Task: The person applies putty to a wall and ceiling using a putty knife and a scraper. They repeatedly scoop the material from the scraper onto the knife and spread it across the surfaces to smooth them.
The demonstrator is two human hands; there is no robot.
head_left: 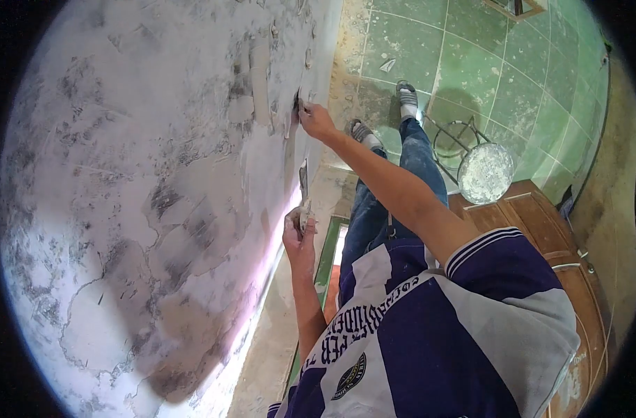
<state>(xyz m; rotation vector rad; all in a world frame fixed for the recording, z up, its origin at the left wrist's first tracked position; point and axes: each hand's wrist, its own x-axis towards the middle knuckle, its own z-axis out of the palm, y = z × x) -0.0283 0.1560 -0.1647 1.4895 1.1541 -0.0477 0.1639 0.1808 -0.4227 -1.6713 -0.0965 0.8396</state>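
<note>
My left hand is closed around a putty knife, whose narrow metal blade points away from me beside the wall. Whitish smears cover that blade and my fingers. Further along, my right hand grips a scraper with a dark blade held at the wall surface. Its handle is mostly hidden by my fingers. The wall is patchy, with white and grey plaster, dark smudges and rough raised spots.
A round stool with a plaster-spattered top and metal legs stands right of my legs. Behind it lies a brown panelled wooden door. Green floor tiles carry white splatters. A green-framed opening is below my left side.
</note>
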